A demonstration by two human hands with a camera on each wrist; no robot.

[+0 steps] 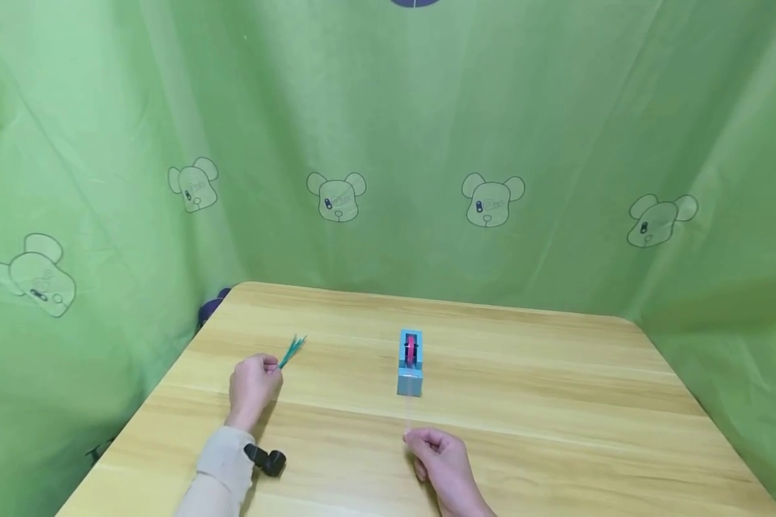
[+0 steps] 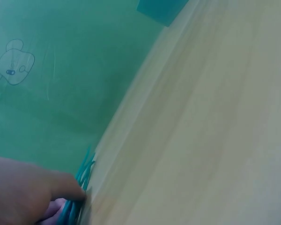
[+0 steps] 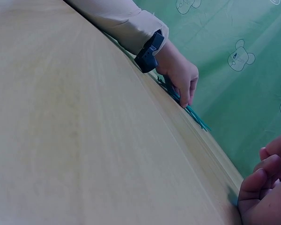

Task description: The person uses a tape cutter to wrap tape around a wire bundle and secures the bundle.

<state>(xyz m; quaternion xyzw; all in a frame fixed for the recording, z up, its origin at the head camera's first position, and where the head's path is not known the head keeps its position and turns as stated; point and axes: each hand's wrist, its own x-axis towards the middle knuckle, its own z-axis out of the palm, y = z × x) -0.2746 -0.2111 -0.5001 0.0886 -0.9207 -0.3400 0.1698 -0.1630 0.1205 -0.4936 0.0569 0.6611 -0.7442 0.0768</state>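
My left hand pinches a bundle of thin, wire-like green strands at the left of the table. Several strands stick out past the fingertips, and in the right wrist view the bundle shows on both sides of the left hand. Nearer the front, my right hand holds the free end of a clear strip of tape between thumb and forefinger. The strip runs taut back to a blue tape dispenser with a pink roll core. In the right wrist view my right fingers are curled at the lower right corner.
A light wood-grain table carries everything. Green curtains with printed bear heads hang behind it and at both sides. A black wrist camera is strapped over the left sleeve. The table's left edge lies close by the left arm.
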